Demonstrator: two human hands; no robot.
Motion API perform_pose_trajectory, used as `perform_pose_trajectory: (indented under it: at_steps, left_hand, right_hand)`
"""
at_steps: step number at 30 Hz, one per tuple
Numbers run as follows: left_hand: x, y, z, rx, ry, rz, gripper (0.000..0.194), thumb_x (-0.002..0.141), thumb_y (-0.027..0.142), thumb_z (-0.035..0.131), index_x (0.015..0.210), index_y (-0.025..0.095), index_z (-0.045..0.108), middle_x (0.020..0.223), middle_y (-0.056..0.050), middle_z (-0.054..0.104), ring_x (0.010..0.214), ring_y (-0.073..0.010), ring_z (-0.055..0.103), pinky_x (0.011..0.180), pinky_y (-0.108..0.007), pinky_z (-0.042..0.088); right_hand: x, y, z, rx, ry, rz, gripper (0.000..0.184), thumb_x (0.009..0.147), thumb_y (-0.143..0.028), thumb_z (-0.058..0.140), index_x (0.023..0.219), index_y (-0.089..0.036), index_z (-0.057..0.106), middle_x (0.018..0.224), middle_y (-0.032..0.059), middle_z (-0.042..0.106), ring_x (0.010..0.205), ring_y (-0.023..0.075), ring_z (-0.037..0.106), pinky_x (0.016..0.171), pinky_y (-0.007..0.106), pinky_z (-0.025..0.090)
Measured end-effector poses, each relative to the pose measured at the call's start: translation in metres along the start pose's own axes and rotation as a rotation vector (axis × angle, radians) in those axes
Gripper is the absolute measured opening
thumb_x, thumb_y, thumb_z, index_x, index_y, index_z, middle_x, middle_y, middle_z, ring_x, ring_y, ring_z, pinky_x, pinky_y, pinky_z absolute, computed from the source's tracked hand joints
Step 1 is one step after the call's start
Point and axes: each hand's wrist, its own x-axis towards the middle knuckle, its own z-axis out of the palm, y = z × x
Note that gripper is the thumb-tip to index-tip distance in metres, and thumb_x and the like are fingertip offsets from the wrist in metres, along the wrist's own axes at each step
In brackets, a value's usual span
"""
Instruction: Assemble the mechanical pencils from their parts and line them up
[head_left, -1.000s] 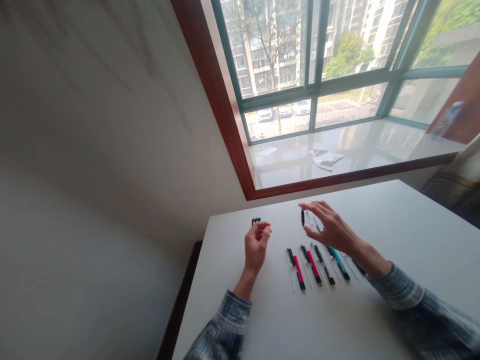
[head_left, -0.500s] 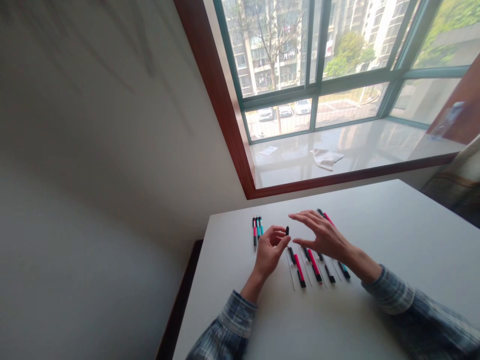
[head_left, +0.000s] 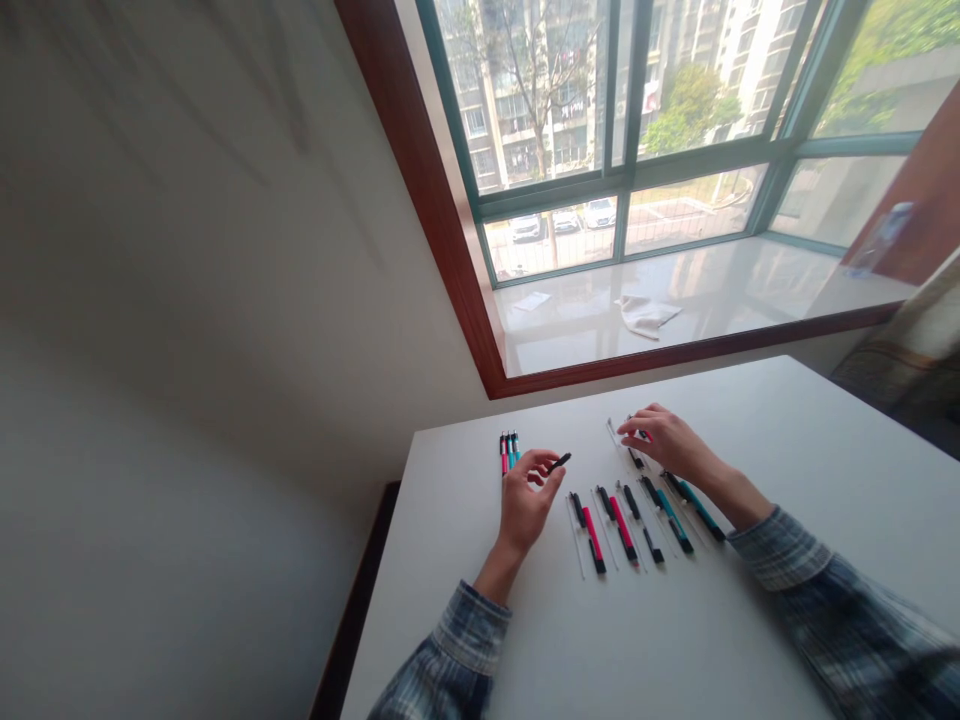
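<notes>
My left hand (head_left: 527,500) is closed, pinching a small black pen grip (head_left: 559,462) between thumb and fingertips above the table. My right hand (head_left: 667,440) is over the far group of pen parts, its curved fingers apart and nothing visible in them. A thin pale refill (head_left: 612,431) lies beside its fingertips, and a black-ended pen part (head_left: 636,458) is just below; the hand hides part of this group. Nearer to me is a row of pen parts, including a red barrel (head_left: 595,540), another red barrel (head_left: 622,528) and a teal barrel (head_left: 674,522), with black grips and thin refills alongside.
Several assembled pens (head_left: 509,450) stand side by side beyond my left hand, partly hidden by it. The white table (head_left: 600,650) meets the wall at the window. A crumpled white cloth (head_left: 649,316) lies on the window sill.
My right hand has moved away from my left hand, back and to the right over the far pen parts. The black grip in my left hand has tilted from upright to slanting.
</notes>
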Motion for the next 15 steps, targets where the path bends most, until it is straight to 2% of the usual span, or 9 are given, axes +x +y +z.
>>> perform_pose_trajectory:
  at_steps: [9, 15]
  left_hand:
    - [0.0, 0.001, 0.0, 0.026, -0.01, 0.023, 0.014, 0.088, 0.033, 0.07, 0.097, 0.022, 0.074, 0.094, -0.005, 0.074, 0.082, -0.0184, 0.065, 0.071, -0.031, 0.053]
    - [0.001, -0.002, -0.001, 0.032, 0.005, 0.023, 0.012, 0.085, 0.03, 0.072, 0.094, 0.022, 0.074, 0.092, -0.005, 0.073, 0.082, -0.0184, 0.064, 0.07, -0.03, 0.052]
  right_hand:
    - [0.001, -0.002, 0.007, 0.004, -0.027, 0.024, 0.012, 0.096, -0.025, 0.066, 0.099, -0.025, 0.078, 0.096, 0.0064, 0.078, 0.095, 0.0293, 0.064, 0.082, 0.043, 0.054]
    - [0.0, 0.002, -0.003, -0.01, 0.027, 0.044, 0.019, 0.095, -0.03, 0.067, 0.11, -0.024, 0.076, 0.105, 0.0084, 0.078, 0.102, 0.0312, 0.065, 0.085, 0.046, 0.055]
